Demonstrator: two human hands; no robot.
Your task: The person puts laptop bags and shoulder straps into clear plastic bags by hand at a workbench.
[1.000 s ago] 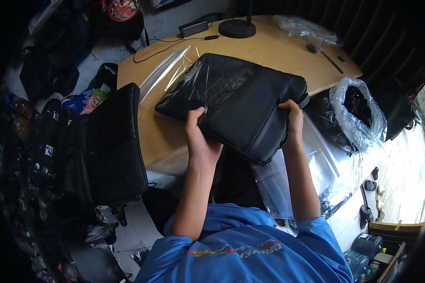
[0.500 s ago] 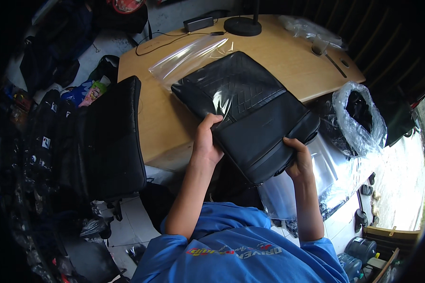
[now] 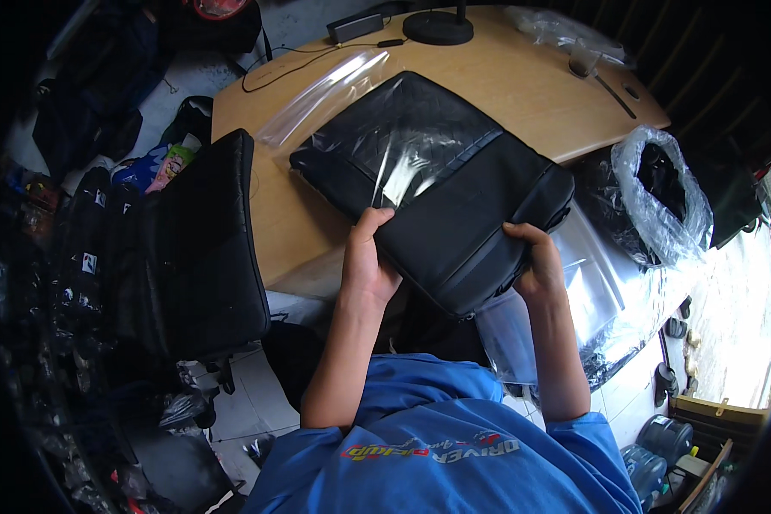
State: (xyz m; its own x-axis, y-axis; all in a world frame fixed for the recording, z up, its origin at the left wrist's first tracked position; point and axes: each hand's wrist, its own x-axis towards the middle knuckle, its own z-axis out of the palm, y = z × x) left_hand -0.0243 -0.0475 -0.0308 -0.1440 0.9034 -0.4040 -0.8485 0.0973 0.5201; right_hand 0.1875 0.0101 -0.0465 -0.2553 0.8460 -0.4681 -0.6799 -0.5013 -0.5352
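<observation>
A black backpack with a quilted upper half lies tilted between my hands, its far end over the table. A clear plastic bag covers the quilted half, its loose end spreading past the backpack's far left side. My left hand is closed on the near left edge, thumb on top by the plastic's edge. On the lower right part, outside the plastic, my right hand grips the backpack with its thumb on the front. The fingers of both hands are mostly hidden underneath.
The wooden table holds a lamp base, a black adapter with cable, and a cup. A black chair stands left. Clear plastic sheets lie right, near an open plastic sack. Water jugs stand lower right.
The backpack and both hands have shifted slightly up and left in the picture. The plastic appears to reach further over the backpack, with a larger glare near my left thumb.
</observation>
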